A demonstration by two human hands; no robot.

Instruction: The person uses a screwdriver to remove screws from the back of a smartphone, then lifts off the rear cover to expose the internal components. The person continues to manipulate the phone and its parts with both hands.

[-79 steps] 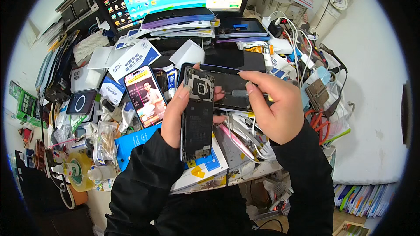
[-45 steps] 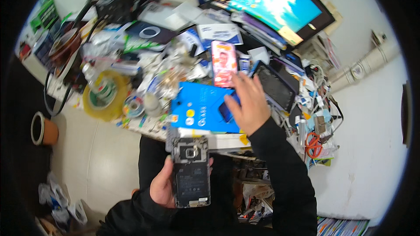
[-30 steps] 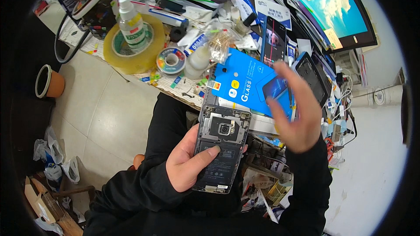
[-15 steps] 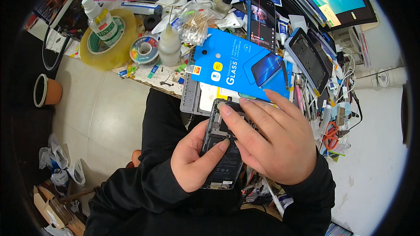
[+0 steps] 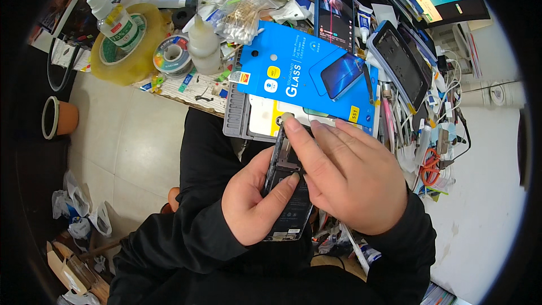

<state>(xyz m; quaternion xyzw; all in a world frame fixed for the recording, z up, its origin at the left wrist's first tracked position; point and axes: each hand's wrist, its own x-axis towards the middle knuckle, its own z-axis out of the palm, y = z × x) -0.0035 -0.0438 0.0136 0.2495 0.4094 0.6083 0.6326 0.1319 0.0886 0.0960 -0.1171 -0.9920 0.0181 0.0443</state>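
An opened phone [image 5: 289, 206], its back cover off and its dark battery showing, is held above my lap, tilted. My left hand [image 5: 257, 200] grips it along the left edge, with the thumb laid across the inside. Over the phone's upper right part lies my right hand [image 5: 355, 183], fingers stretched out. Its index fingertip rests at the top left corner, beside a small round silvery part [image 5: 279, 120] that I cannot name. The right palm hides much of the phone's right side.
Beyond the phone, a blue screen-glass packet [image 5: 305, 70] lies on a grey tray [image 5: 236, 116]. A dropper bottle [image 5: 204, 48], solder spool [image 5: 172, 56] and tape roll [image 5: 101, 70] stand left. Another phone [image 5: 335, 14], a phone frame [image 5: 400, 65] and orange-handled scissors [image 5: 430, 166] lie right.
My right index finger has moved to the phone's top left corner, where the small round part now shows. The phone has tilted slightly. The bench has shifted up and left in view.
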